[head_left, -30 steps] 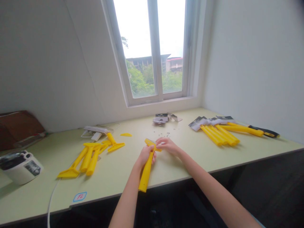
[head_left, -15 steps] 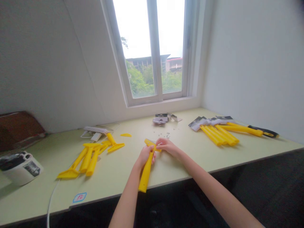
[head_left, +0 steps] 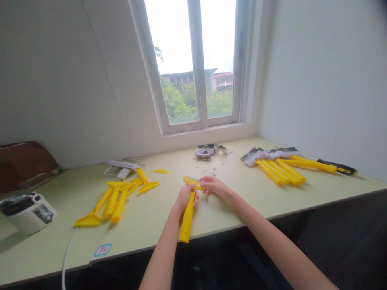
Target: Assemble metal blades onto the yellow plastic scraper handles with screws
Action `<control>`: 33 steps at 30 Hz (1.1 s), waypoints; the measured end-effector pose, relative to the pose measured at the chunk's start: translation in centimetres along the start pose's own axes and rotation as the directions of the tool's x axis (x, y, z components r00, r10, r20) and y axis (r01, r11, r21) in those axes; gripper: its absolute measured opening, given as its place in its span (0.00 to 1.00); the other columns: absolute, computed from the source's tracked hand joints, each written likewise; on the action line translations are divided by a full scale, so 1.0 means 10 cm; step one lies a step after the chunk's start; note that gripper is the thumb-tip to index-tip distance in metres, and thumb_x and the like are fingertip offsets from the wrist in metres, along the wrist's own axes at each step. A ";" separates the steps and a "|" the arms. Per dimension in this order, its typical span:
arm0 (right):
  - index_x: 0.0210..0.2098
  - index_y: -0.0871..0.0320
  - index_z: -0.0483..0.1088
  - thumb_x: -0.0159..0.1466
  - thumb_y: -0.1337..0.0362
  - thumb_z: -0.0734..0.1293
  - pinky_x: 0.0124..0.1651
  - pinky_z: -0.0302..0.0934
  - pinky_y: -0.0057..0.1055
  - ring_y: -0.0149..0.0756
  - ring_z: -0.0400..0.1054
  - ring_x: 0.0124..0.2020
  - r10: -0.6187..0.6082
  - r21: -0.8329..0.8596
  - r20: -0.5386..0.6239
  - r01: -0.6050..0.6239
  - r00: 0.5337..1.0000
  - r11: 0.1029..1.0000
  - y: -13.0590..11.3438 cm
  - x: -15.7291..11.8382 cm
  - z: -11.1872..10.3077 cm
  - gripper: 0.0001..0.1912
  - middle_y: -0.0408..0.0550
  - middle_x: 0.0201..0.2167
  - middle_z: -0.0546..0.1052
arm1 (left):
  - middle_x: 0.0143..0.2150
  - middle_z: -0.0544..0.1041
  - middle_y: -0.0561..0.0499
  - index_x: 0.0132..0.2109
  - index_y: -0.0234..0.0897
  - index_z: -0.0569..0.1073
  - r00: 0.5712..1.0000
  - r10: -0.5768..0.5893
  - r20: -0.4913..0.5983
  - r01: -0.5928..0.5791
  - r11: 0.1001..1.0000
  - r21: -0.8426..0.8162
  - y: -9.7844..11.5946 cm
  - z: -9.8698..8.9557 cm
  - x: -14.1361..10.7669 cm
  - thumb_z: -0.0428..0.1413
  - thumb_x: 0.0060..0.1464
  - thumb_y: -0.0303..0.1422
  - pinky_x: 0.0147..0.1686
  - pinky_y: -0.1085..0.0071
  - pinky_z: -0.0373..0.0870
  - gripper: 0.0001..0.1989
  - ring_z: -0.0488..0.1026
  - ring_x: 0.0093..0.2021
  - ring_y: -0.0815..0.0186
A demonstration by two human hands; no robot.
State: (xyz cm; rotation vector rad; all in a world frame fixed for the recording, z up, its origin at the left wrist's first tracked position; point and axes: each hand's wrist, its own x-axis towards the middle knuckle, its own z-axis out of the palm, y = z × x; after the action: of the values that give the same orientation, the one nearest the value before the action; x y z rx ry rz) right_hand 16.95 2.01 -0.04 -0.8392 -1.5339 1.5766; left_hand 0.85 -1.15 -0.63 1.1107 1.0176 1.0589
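Observation:
A yellow plastic scraper (head_left: 187, 217) is held over the front of the table, its wide head pointing away and its handle slanting towards me. My left hand (head_left: 183, 198) is closed around its neck, just below the head. At the right end of the head, my right hand (head_left: 214, 187) has its fingers bent and pinched on the edge. Whether a small part sits between those fingers is too small to tell. Just beyond the hands, several tiny metal screws (head_left: 214, 172) lie scattered on the table.
Left of my hands lie several yellow scrapers (head_left: 113, 201), a loose yellow blade cover (head_left: 161, 171) and a power strip (head_left: 122, 164). A lidded white mug (head_left: 30, 213) stands far left. Packaged cards (head_left: 206, 150) rest at the back; bagged scrapers (head_left: 281, 171) and a black-handled tool (head_left: 338, 166) lie right.
My right hand has shifted slightly, from over the scraper's head to its right edge, uncovering more of the head. The scraper has turned a little in my left hand, which keeps its grip.

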 end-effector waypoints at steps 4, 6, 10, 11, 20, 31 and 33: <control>0.32 0.61 0.70 0.51 0.58 0.67 0.24 0.55 0.23 0.23 0.61 0.20 -0.027 -0.060 0.024 0.028 0.999 0.998 -0.01 0.00 0.00 0.13 0.44 0.26 0.72 | 0.15 0.67 0.53 0.29 0.32 0.64 1.000 -0.014 0.024 0.014 1.000 0.004 0.00 0.00 -0.01 0.47 0.47 0.40 0.10 0.77 0.54 0.14 0.60 0.10 0.73; 0.29 0.62 0.70 0.51 0.59 0.67 0.23 0.54 0.22 0.23 0.60 0.20 -0.026 -0.074 0.061 0.030 0.998 0.997 0.00 -0.01 0.00 0.12 0.43 0.23 0.70 | 0.15 0.67 0.53 0.30 0.32 0.65 0.999 -0.016 0.031 0.016 1.000 0.015 0.01 0.00 -0.01 0.47 0.48 0.40 0.10 0.77 0.54 0.14 0.60 0.10 0.72; 0.27 0.61 0.69 0.49 0.60 0.68 0.22 0.52 0.21 0.23 0.58 0.19 -0.003 -0.056 0.060 0.006 0.998 0.998 0.01 0.00 -0.02 0.10 0.41 0.21 0.68 | 0.15 0.67 0.53 0.31 0.31 0.65 0.999 -0.011 0.039 0.010 1.000 0.026 0.00 0.01 -0.02 0.47 0.48 0.40 0.10 0.77 0.54 0.14 0.60 0.10 0.73; 0.27 0.61 0.69 0.49 0.61 0.68 0.22 0.52 0.21 0.23 0.58 0.19 0.002 -0.051 0.057 0.001 0.998 0.999 0.01 0.01 -0.02 0.10 0.40 0.20 0.67 | 0.15 0.67 0.53 0.31 0.31 0.65 0.999 -0.008 0.041 0.007 1.000 0.026 0.00 0.00 -0.01 0.47 0.48 0.40 0.10 0.77 0.54 0.14 0.61 0.11 0.73; 0.23 0.62 0.68 0.47 0.65 0.67 0.22 0.50 0.22 0.22 0.58 0.19 0.058 -0.009 -0.083 -0.059 0.995 0.998 -0.02 0.03 -0.04 0.06 0.41 0.20 0.67 | 0.37 0.70 0.44 0.47 0.33 0.58 0.971 0.115 -0.211 -0.117 0.993 0.000 -0.05 0.00 0.06 0.54 0.46 0.40 0.23 0.71 0.68 0.23 0.70 0.24 0.69; 0.19 0.62 0.66 0.45 0.67 0.65 0.19 0.46 0.23 0.22 0.54 0.16 0.089 -0.028 -0.196 -0.096 0.977 0.995 0.00 0.04 -0.07 0.04 0.40 0.16 0.65 | 0.52 0.62 0.48 0.48 0.46 0.70 0.857 0.510 0.072 -0.434 0.639 0.635 0.00 -0.05 -0.14 0.55 0.45 0.33 0.29 0.73 0.70 0.19 0.68 0.35 0.69; 0.19 0.62 0.66 0.46 0.68 0.65 0.19 0.45 0.23 0.21 0.53 0.15 0.082 -0.040 -0.193 -0.092 0.978 0.995 0.01 0.05 -0.08 0.04 0.39 0.16 0.64 | 0.50 0.65 0.49 0.47 0.45 0.71 0.860 0.503 0.083 -0.414 0.593 0.691 0.00 -0.05 -0.14 0.55 0.45 0.33 0.29 0.73 0.69 0.18 0.68 0.33 0.70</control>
State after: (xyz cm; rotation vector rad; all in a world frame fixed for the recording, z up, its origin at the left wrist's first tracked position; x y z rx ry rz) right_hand 17.35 2.83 -0.16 -1.0667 -1.4192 1.4776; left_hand 0.07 -2.44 -0.58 2.0423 1.3142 1.1906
